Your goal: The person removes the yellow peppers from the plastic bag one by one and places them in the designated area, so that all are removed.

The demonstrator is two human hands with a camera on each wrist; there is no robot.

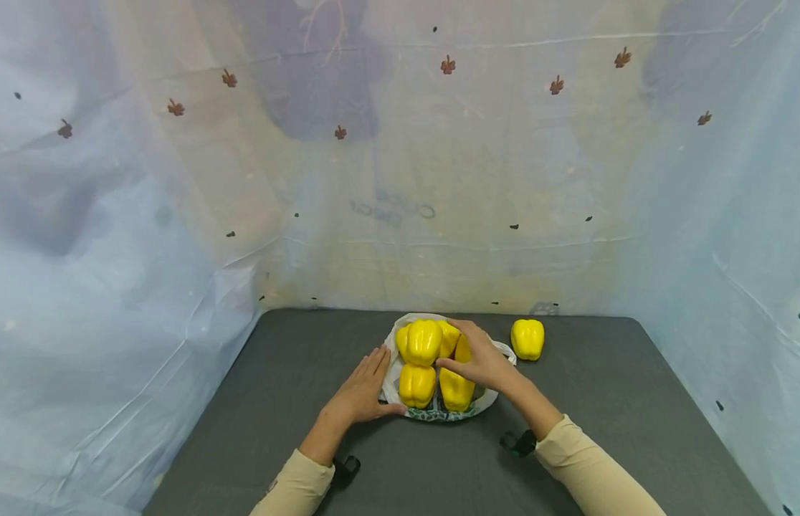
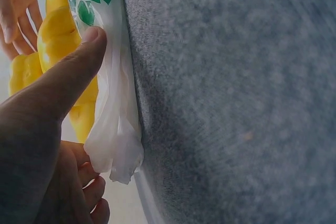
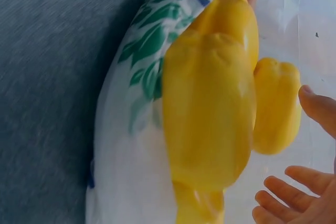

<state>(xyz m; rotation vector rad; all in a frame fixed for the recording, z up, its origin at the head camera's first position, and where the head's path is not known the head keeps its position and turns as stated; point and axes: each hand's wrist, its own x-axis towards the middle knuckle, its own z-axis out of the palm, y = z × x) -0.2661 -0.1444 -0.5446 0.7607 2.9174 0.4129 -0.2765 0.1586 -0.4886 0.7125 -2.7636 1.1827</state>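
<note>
A white plastic bag (image 1: 391,380) with a green leaf print lies on the dark table, with several yellow bell peppers (image 1: 423,342) heaped on it, one stacked higher than the others. My left hand (image 1: 363,389) rests against the bag's left side, fingers straight and thumb spread along the near edge. In the left wrist view, its thumb lies on the bag's plastic (image 2: 113,87). Over the right part of the heap is my right hand (image 1: 482,360), thumb and fingers spread apart. The right wrist view shows this hand (image 3: 307,198) beside the upper pepper (image 3: 277,106), holding nothing.
Another yellow bell pepper (image 1: 527,339) stands alone on the dark table (image 1: 587,401), right of the bag near the back edge. A pale patterned sheet (image 1: 400,179) hangs behind the table and along both sides. Dark straps (image 1: 518,443) sit at both wrists.
</note>
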